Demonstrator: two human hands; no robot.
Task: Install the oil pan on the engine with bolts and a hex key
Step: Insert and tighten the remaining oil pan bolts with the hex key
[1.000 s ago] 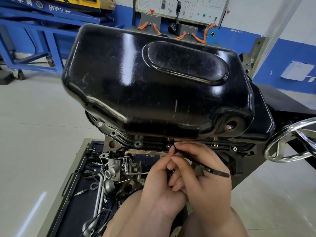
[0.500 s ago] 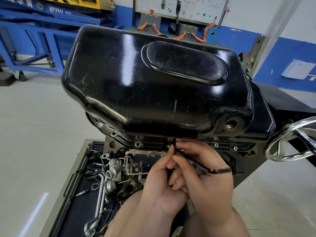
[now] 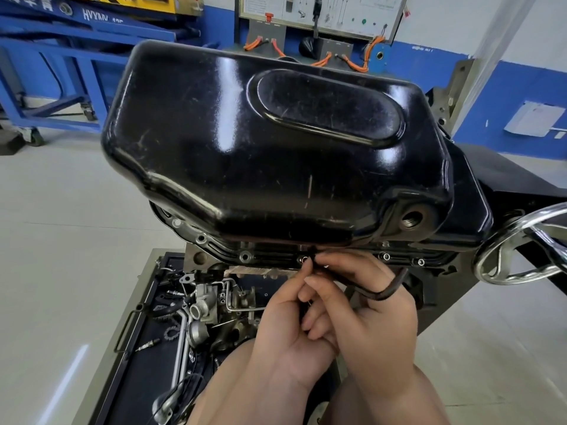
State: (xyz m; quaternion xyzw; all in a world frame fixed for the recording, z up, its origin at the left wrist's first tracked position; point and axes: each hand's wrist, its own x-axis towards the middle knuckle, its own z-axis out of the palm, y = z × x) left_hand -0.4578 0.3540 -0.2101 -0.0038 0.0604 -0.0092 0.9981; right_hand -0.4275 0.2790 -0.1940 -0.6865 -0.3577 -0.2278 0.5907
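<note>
The glossy black oil pan [image 3: 276, 142] sits upside down on the engine, its flange [image 3: 221, 250] running along the near edge with several bolts in it. At the flange's middle a bolt [image 3: 304, 259] meets the tip of a black hex key [image 3: 389, 288]. My right hand [image 3: 371, 314] grips the key, whose bent end sticks out past the knuckles to the right. My left hand [image 3: 285, 320] pinches the key's shaft just below the bolt. Two seated bolts [image 3: 386, 256] show further right.
A dark parts tray [image 3: 135, 357] with several metal engine parts and a carburettor-like piece [image 3: 202, 308] lies below left. A chrome handwheel [image 3: 521, 250] juts out at right. A blue steel frame [image 3: 61, 75] and a wiring panel [image 3: 322, 13] stand behind.
The hex key's long arm has swung upward and round in my right hand, its free end rising from low right toward the flange. Both hands stay at the same bolt.
</note>
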